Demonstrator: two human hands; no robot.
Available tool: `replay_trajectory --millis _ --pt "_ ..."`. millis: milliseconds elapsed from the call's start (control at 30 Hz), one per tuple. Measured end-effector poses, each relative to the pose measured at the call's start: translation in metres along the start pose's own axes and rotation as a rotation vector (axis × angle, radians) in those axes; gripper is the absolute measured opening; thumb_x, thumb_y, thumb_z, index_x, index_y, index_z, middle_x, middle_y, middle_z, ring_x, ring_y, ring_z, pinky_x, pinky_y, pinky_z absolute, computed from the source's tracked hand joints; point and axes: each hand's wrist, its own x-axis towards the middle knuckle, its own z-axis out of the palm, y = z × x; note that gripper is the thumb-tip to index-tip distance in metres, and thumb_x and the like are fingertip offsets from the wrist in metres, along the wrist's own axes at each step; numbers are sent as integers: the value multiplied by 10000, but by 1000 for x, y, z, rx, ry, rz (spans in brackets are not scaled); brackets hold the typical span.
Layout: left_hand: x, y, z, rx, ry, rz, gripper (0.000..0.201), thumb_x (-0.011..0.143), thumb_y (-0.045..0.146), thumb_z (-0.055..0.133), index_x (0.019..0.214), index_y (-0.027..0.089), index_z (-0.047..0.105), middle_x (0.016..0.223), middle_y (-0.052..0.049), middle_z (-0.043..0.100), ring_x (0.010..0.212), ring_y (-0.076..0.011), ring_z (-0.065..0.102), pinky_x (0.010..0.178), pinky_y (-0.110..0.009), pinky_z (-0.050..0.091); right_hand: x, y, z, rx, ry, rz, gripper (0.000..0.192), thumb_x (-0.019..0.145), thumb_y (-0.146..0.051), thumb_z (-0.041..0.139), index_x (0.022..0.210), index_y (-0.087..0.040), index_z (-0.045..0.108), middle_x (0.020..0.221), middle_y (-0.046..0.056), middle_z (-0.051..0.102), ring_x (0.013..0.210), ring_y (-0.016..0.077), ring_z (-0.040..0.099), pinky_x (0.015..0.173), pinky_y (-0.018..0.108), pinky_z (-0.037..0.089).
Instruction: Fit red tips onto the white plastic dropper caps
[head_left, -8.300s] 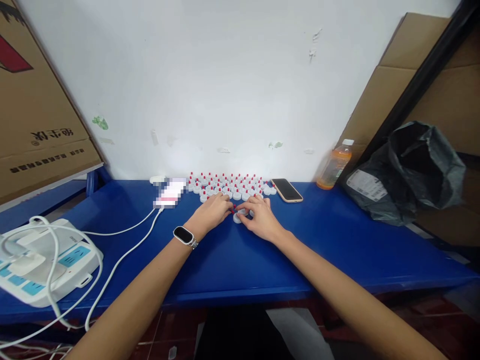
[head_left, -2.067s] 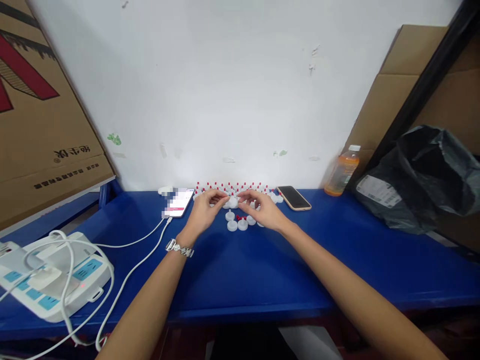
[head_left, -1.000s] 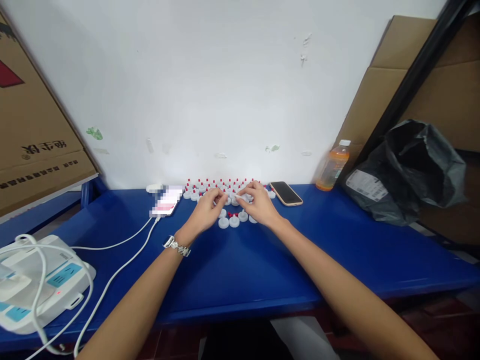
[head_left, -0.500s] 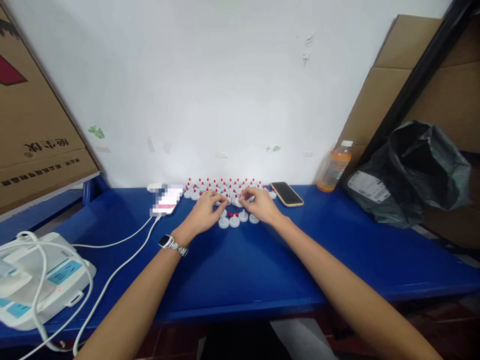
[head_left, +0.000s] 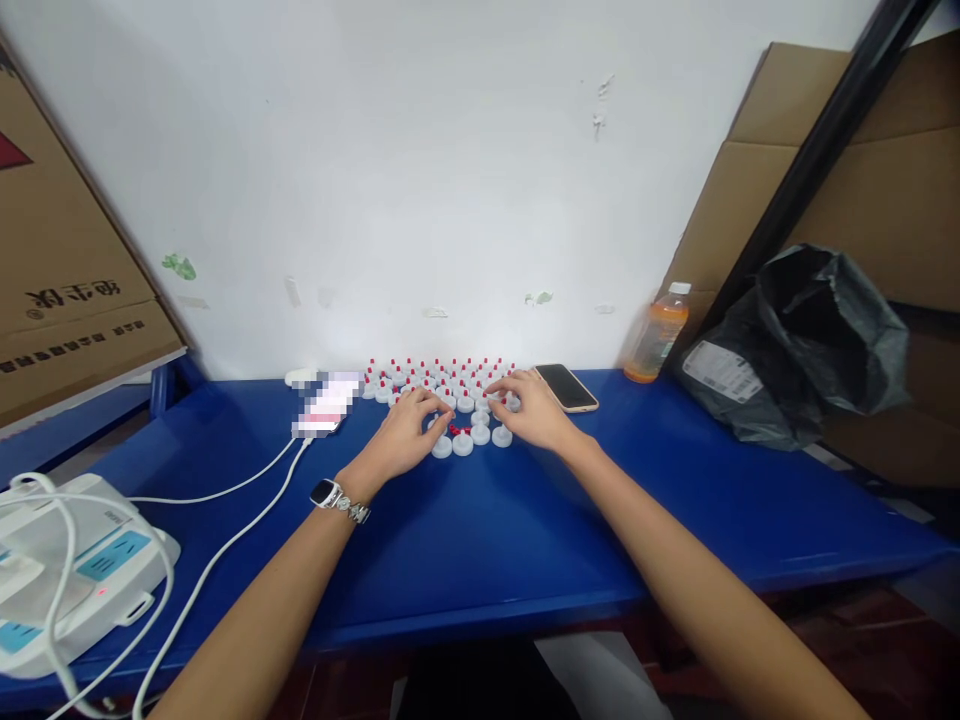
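Both hands: low on the blue table (head_left: 480, 540), fingertips meeting among the white caps
Left hand (head_left: 409, 435): fingers curled down beside the nearest loose caps (head_left: 463, 443); it seems to pinch something small, though I cannot tell what at this size
Right hand (head_left: 534, 412): fingers bent over the front edge of the capped rows (head_left: 439, 375), touching a cap there; grasp too small to make out
Loose caps: four or so white discs in a short line just in front of the hands, a few tiny red tips (head_left: 459, 430) lying between them
Capped rows: white caps with red tips standing upright, packed against the wall (head_left: 420, 170)
Change: two seconds ago both hands were lifted above the pile, working one piece between the fingertips; now they have dropped to the table, and the view has shifted slightly right
Meaning: one piece looks finished and set down, with the hands going for another cap and tip
Watch (head_left: 330, 494): on the left wrist
Left side: charging phone (head_left: 324, 405), white cable (head_left: 225, 545), power strip (head_left: 71, 580), cardboard box (head_left: 67, 290)
Right side: dark phone (head_left: 566, 386), orange bottle (head_left: 656, 335), black bag (head_left: 810, 350)
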Motion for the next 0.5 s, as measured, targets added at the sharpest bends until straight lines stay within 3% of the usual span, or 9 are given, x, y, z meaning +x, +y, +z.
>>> replay_trajectory --millis 67,167,267,400,500 --pt "1 2 1 6 5 15 306 968 431 474 987 225 699 1065 -75 611 1031 -240 557 937 -412 446 -10 2 -4 -18 -6 19 170 828 -325 649 926 -206 724 848 54 678 832 200 595 767 315 423" --pt "2 4 2 14 9 32 302 966 428 480 975 219 697 1064 -76 614 1032 -244 549 945 -423 441 -23 4 -7 83 -143 67 96 810 -276 654 829 -190 692 699 10 652 634 143 565 626 267 399" --pt "3 6 2 21 18 34 306 969 429 471 989 219 693 1074 -75 616 1046 -247 546 957 -429 441 -26 2 -10 264 -157 83 64 810 -211 622 784 -173 667 696 7 670 621 127 586 595 242 412" --pt "2 2 2 36 37 -2 311 983 400 428 1043 220 675 1080 -80 614 1068 -251 546 973 -437 441 -4 -14 -12 375 -23 16 69 808 -208 619 774 -167 663 723 8 691 656 125 611 635 236 452" --pt "0 -6 4 53 34 -53 309 980 375 414 1095 206 647 1094 -94 607 1081 -261 554 960 -443 456 22 -24 1 322 -75 -52 67 804 -187 620 787 -165 682 746 16 708 693 126 633 662 230 455"
